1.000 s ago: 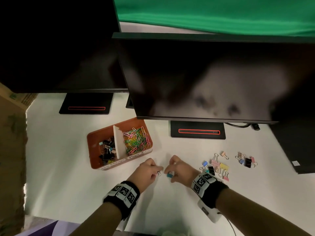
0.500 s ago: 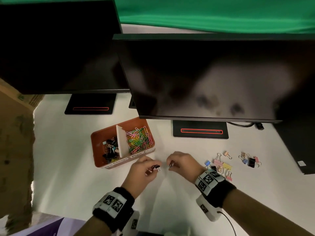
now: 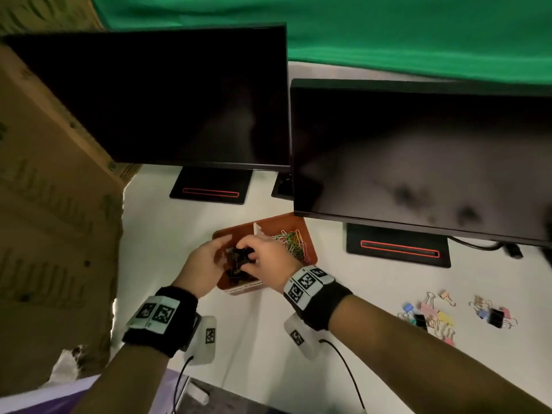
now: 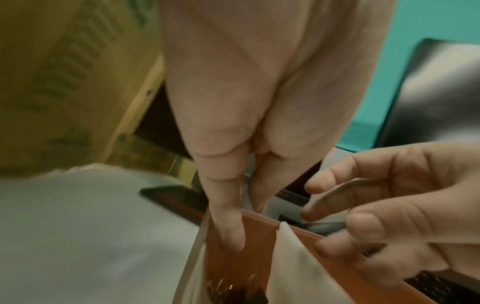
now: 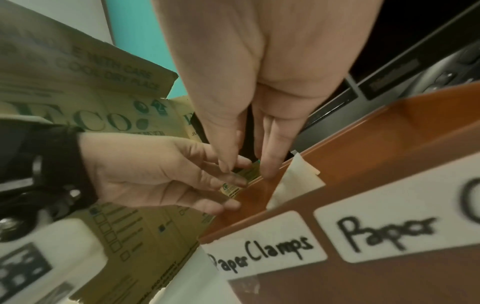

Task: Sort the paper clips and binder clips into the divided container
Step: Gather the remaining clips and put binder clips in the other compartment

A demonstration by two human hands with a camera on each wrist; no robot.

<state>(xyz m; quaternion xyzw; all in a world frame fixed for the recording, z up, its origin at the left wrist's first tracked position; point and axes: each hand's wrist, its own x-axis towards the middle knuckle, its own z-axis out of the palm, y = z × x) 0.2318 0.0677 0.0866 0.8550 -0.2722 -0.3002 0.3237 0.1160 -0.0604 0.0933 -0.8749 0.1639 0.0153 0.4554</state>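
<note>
The orange divided container stands in front of the right monitor, with a white divider across it. Coloured paper clips fill its right compartment and dark binder clips lie in the left one, labelled "Paper Clamps". Both hands hover over the left compartment. My left hand has straight, spread fingers and nothing in it. My right hand pinches a black binder clip, whose wire handle shows between its fingers. Loose binder clips lie on the desk to the right.
Two dark monitors on black stands rise just behind the container. A cardboard box walls off the left side. A second small group of binder clips lies further right on the white desk.
Both hands moved from the bare desk in front of the container up over its left compartment. The left hand, which pinched a small clip, now has straight fingers.
</note>
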